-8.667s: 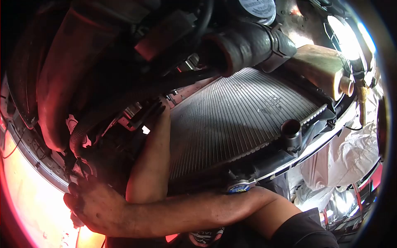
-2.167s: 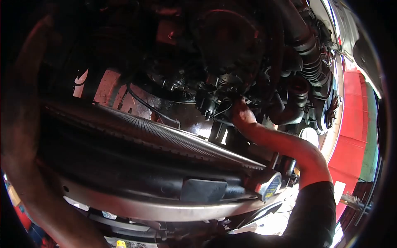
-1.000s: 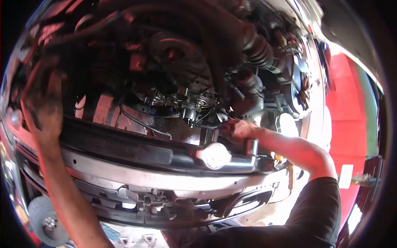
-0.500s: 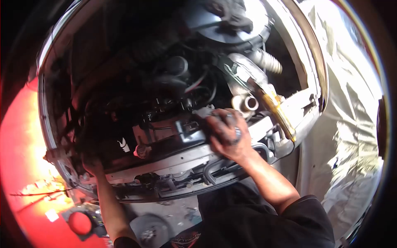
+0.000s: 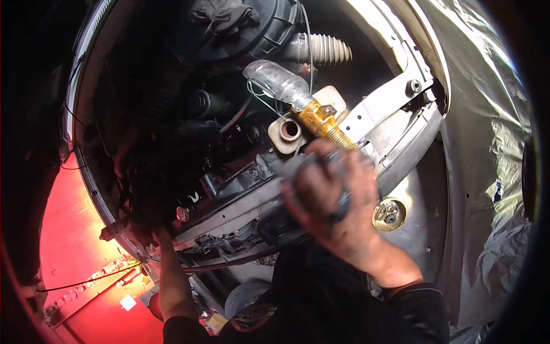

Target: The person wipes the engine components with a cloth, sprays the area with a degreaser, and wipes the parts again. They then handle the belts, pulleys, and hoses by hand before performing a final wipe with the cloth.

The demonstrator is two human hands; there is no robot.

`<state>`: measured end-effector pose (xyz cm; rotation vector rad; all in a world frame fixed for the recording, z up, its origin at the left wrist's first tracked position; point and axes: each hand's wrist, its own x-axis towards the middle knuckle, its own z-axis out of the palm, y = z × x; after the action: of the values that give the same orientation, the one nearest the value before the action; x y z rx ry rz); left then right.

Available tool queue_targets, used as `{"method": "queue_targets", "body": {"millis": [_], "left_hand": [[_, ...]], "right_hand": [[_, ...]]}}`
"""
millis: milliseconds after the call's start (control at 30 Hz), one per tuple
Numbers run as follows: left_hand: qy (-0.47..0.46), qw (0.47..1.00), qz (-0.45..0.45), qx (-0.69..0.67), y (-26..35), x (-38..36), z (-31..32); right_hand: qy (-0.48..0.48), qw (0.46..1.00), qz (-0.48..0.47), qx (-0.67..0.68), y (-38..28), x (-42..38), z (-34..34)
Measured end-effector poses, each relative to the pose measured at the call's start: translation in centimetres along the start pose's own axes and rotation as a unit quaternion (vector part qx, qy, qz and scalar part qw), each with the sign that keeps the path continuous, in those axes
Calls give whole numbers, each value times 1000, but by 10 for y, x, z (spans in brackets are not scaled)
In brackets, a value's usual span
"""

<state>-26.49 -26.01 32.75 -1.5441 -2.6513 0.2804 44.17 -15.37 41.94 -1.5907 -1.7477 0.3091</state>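
Observation:
My right hand [image 5: 338, 200] is raised above the front edge of the engine bay, blurred by motion. Its fingers curl round a dark object that I cannot make out. Just beyond the hand lie a yellow threaded tool [image 5: 323, 121] and a clear plastic bottle [image 5: 279, 81], beside an off-white reservoir [image 5: 285, 135] with an open neck. At the lower left, my left hand [image 5: 160, 232] reaches down by the end of the front crossmember [image 5: 229, 215]; its fingers are lost in shadow.
A round black air cleaner housing [image 5: 258, 40] with a dark cloth [image 5: 220, 16] on it is at the top, beside a ribbed hose [image 5: 323, 49]. A headlight bulb socket [image 5: 389, 215] shows at right. Silvery sheeting [image 5: 510, 229] covers the right side.
My right hand has lifted from the radiator area towards the camera with the dark object. The view has shifted and turned; my left hand stays low at the left end.

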Motion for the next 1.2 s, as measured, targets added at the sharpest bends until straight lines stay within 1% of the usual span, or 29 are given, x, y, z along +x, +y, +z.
{"method": "queue_targets", "body": {"millis": [33, 67, 100, 133, 167, 233, 300, 333, 367, 433, 500, 533, 567, 633, 700, 733, 767, 833, 867, 933, 1000, 1033, 1100, 1167, 1200], "left_hand": [[-5, 999, 15, 37, -6, -4, 3], [-1, 998, 20, 55, -7, -4, 7], [3, 998, 27, 64, -4, -4, 9], [20, 998, 20, 48, 0, -4, 12], [34, 999, 16, 35, 4, -5, 15], [61, 998, 8, 6, 8, -9, 21], [92, 996, 1, -19, 10, -13, 27], [107, 994, -6, -30, 13, -14, 30], [131, 990, -17, -45, 17, -14, 31], [177, 981, -39, -75, 29, -16, 33], [126, 988, -84, -41, 51, -21, 11], [101, 989, -105, -23, 59, -25, 4], [111, 988, -102, -37, 58, -26, 10], [133, 985, -93, -59, 52, -25, 18], [123, 985, -80, -92, 48, -23, 21], [115, 985, -72, -104, 45, -22, 21], [123, 981, -74, -128, 44, -22, 21], [135, 973, -76, -173, 47, -30, 25], [145, 969, -31, -199, 48, -38, 27], [171, 950, 57, -254, 51, -49, 30], [185, 906, 22, -380, 35, -47, 59], [188, 913, 32, -360, 34, -51, 51], [203, 924, 40, -322, 31, -63, 39], [237, 926, 35, -290, 56, -83, 20], [255, 922, 26, -292, 69, -93, 8]], "right_hand": [[-102, 992, 23, -73, 11, 12, -26], [-119, 982, 31, -144, 26, 17, -27], [-147, 976, 26, -160, 43, 19, -23], [-182, 975, 32, -127, 59, 17, -19], [-218, 970, 63, -87, 60, 26, -22], [-241, 968, 43, -48, 72, 29, -18], [-205, 973, -50, -89, 83, 26, -25], [-173, 978, -84, -86, 90, 22, -30], [-161, 978, -89, -93, 83, 24, -47], [-85, 979, -120, -144, 87, 21, -69], [13, 963, -158, -219, 107, 32, -87], [46, 955, -156, -249, 115, 44, -93], [95, 942, -184, -264, 125, 59, -98], [117, 934, -209, -265, 140, 89, -105], [88, 933, -230, -264, 154, 107, -106], [55, 943, -214, -248, 155, 109, -105], [34, 943, -204, -259, 155, 108, -100], [19, 953, -174, -246, 151, 92, -91], [13, 957, -159, -242, 149, 81, -86], [1, 966, -111, -235, 154, 57, -69], [-25, 966, -76, -245, 152, 42, -58], [-51, 964, -48, -257, 150, 39, -53], [-58, 966, -22, -252, 149, 36, -48], [-66, 959, -18, -274, 147, 35, -50], [-35, 960, -57, -271, 156, 32, -49]]}}
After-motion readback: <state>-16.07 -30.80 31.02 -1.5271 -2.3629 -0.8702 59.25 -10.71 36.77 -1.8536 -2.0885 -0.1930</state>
